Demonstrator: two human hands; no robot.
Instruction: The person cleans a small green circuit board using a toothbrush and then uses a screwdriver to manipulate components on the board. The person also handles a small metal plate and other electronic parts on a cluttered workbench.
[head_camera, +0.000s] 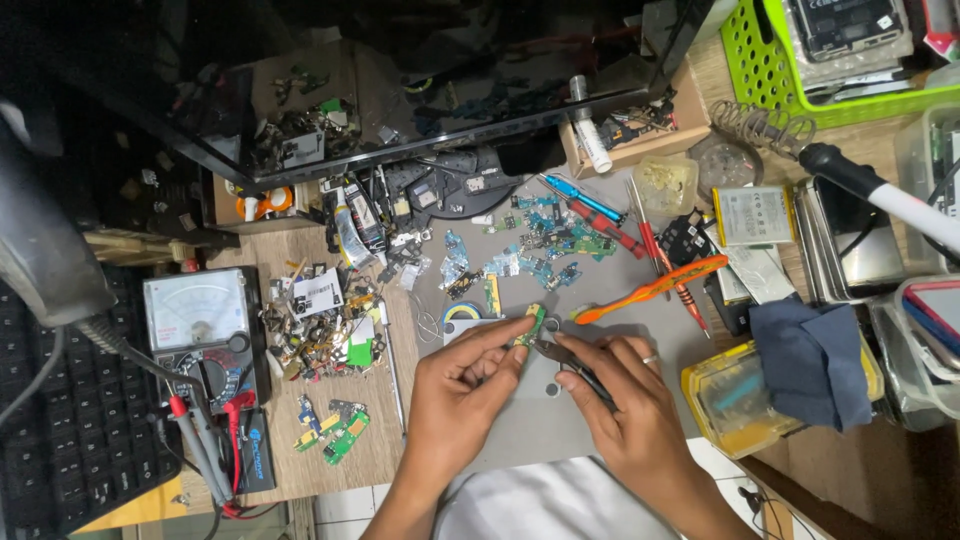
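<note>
The left hand (455, 395) pinches a small green circuit board (533, 322) between its fingers, just above the grey mat (520, 430) on the bench (375, 450). The right hand (625, 400) closes its fingers around dark tweezers (562, 357), tips touching the board. Steadying both wrists on the mat would likely keep the tips accurate. The contact point is too small to make out; the tweezers' rear is hidden.

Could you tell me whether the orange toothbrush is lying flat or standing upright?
Lying flat: the orange toothbrush rests lengthwise on the grey mat.
</note>
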